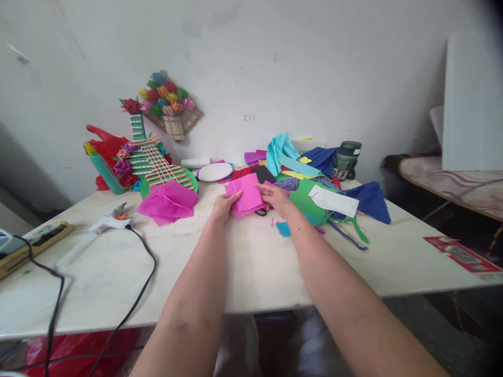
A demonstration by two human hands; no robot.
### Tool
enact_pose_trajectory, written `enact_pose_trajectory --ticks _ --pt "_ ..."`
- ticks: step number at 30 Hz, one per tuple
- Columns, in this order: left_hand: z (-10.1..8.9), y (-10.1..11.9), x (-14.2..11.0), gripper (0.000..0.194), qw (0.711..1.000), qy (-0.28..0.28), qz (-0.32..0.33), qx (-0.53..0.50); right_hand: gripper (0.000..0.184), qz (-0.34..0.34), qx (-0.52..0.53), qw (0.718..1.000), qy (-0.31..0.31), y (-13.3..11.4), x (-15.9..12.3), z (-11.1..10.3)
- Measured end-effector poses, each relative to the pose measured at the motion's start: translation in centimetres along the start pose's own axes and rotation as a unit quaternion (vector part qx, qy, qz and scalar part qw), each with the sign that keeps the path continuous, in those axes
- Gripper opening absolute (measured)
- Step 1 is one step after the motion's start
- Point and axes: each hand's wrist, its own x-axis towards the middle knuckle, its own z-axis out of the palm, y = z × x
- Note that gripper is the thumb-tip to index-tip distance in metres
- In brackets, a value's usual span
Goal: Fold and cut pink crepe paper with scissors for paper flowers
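Observation:
A folded piece of bright pink paper (247, 193) is held up between both hands above the middle of the table. My left hand (226, 204) pinches its left edge, thumb on top. At the right edge, my right hand (274, 197) has its fingers closed on the same paper. Just under the paper, a dark loop (261, 212) shows, perhaps a scissors handle, mostly hidden. Another sheet of magenta paper (168, 202) lies crumpled to the left. Small blue paper scraps (283, 229) lie near my right wrist.
A glue gun (112, 222) with its black cord lies left, near a power strip (43, 235). Paper-flower crafts (153, 157) stand against the wall. Coloured paper (306, 196), a white strip (334, 201) and a dark green bottle (347, 159) crowd the right back.

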Motion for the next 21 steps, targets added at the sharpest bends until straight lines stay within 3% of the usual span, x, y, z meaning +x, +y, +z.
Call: enact_pose_trajectory --ticks 5,12,17,21 --pt "0.3 0.1 0.1 0.039 0.999 0.031 0.011 0.009 0.031 -0.014 -0.079 0.995 0.051 0.4 0.3 0.4" --pt "0.1 0.0 0.4 0.037 0.997 0.07 0.034 0.014 0.031 -0.055 -0.148 0.969 0.189 1.2 1.3 -0.7" --pt "-0.3 0.0 0.3 0.037 0.996 0.068 0.063 -0.002 0.049 -0.137 -0.21 0.9 0.356 -0.5 0.8 -1.9" --pt "-0.4 0.2 0.0 0.039 0.995 0.069 0.066 -0.02 0.069 -0.082 -0.241 0.861 0.44 -0.7 0.4 -3.2"
